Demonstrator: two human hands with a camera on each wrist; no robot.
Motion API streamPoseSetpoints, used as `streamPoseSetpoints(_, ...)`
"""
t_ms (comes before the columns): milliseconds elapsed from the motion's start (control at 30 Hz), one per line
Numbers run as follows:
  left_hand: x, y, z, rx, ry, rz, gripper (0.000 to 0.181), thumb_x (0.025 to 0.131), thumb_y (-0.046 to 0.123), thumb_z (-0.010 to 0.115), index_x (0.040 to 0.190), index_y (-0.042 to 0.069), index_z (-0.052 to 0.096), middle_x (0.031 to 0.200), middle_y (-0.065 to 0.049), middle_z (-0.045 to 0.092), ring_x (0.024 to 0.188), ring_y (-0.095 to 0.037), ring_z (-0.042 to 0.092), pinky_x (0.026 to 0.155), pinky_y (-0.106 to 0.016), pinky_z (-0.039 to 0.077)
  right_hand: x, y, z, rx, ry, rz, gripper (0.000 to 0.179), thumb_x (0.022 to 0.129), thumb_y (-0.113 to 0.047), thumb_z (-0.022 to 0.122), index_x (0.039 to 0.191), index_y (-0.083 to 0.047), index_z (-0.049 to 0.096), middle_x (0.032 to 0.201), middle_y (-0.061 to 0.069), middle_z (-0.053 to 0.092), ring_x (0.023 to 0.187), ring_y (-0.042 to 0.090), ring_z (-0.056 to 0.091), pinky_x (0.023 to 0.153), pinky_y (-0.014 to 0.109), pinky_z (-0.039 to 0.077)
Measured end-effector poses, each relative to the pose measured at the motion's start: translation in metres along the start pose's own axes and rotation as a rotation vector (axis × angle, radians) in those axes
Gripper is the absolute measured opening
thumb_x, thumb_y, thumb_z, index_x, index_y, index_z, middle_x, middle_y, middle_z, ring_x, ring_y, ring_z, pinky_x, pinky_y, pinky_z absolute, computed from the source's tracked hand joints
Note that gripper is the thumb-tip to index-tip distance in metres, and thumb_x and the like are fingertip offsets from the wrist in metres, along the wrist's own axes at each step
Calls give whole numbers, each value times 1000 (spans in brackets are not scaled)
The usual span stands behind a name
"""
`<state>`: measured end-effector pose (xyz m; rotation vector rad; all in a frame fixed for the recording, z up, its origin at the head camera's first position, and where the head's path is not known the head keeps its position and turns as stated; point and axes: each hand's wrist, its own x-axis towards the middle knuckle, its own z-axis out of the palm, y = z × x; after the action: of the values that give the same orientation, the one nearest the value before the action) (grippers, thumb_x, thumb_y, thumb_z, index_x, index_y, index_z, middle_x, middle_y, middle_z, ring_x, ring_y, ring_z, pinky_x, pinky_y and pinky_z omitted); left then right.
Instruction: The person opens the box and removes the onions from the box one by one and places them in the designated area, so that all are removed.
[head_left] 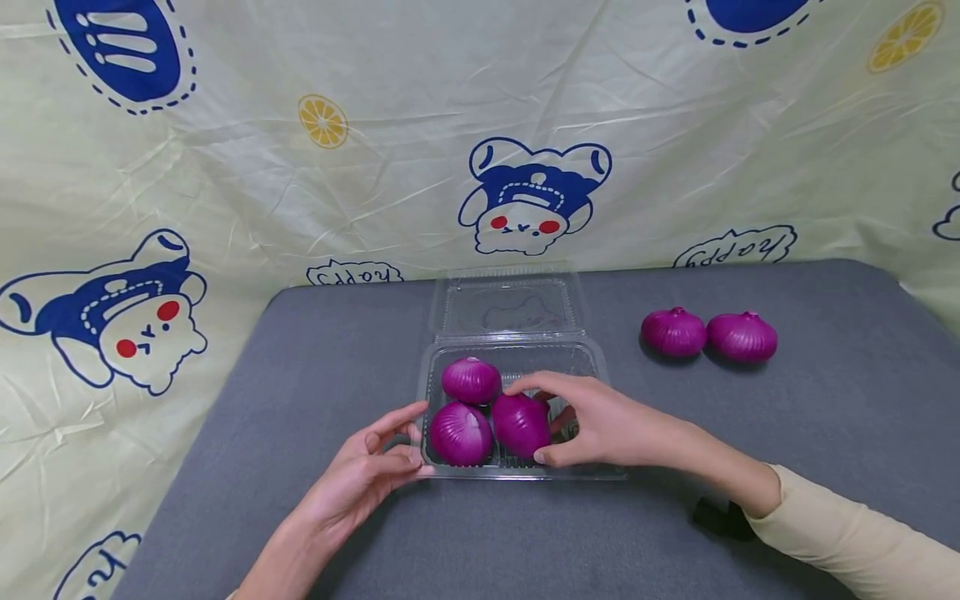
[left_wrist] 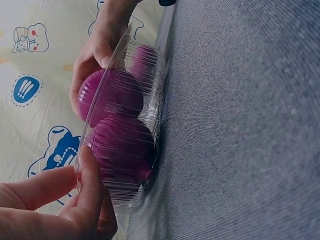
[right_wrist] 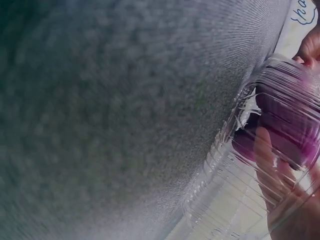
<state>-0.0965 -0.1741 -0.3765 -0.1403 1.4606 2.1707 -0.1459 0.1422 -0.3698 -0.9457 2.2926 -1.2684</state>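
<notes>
A clear plastic clamshell box (head_left: 592, 358) stands with its lid (head_left: 510, 304) folded back. My left hand (head_left: 371, 467) pinches the rim at the near left corner, thumb and fingers also showing there in the left wrist view. Inside, a red onion (head_left: 471, 381) lies at the back left and another onion (head_left: 461, 434) in front of it. To their right, my right hand (head_left: 592, 417) grips a third onion (head_left: 522, 425) between thumb and fingers, low in the box. Through the ribbed wall, the right wrist view shows the fingers (right_wrist: 264, 150) beside purple onion skin.
Two more red onions (head_left: 673, 332) sit side by side at the back right of the grey cloth-covered table (head_left: 330, 350). A small black object (head_left: 723, 518) lies beneath the right forearm. Behind the table hangs a printed cream curtain (head_left: 390, 192).
</notes>
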Motion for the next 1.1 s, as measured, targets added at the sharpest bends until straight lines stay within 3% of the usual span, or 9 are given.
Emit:
streamPoseSetpoints(333, 0, 0, 1, 4, 3, 10, 67, 88, -15, 52, 151, 1, 33, 110, -10, 42, 79, -17, 56, 93, -41, 52, 1, 3, 1, 27, 148, -102, 74, 74, -11, 85, 136, -32, 49, 136, -10, 48, 118, 21, 50, 79, 37, 58)
streamPoseSetpoints(567, 0, 0, 0, 9, -13, 21, 67, 89, -14, 53, 151, -1, 32, 109, -11, 43, 80, -16, 56, 93, -41, 53, -2, 1, -3, -8, 248, -116, 78, 72, -12, 86, 136, -32, 47, 137, -9, 45, 119, 19, 49, 80, 37, 58)
streamPoseSetpoints(800, -1, 0, 0, 9, -10, 18, 67, 88, -15, 52, 150, 0, 33, 109, -11, 42, 80, -16, 55, 93, -40, 53, -8, -1, -9, -69, 293, -136, 80, 74, -11, 85, 142, -29, 47, 143, -6, 39, 123, 19, 47, 83, 38, 57)
streamPoseSetpoints(1100, 0, 0, 0, 9, 2, 13, 66, 89, -15, 52, 151, 1, 34, 110, -10, 43, 79, -16, 56, 93, -41, 53, -21, -3, -16, -133, 294, -96, 81, 69, -17, 88, 139, -31, 48, 140, -7, 41, 123, 22, 47, 83, 41, 57)
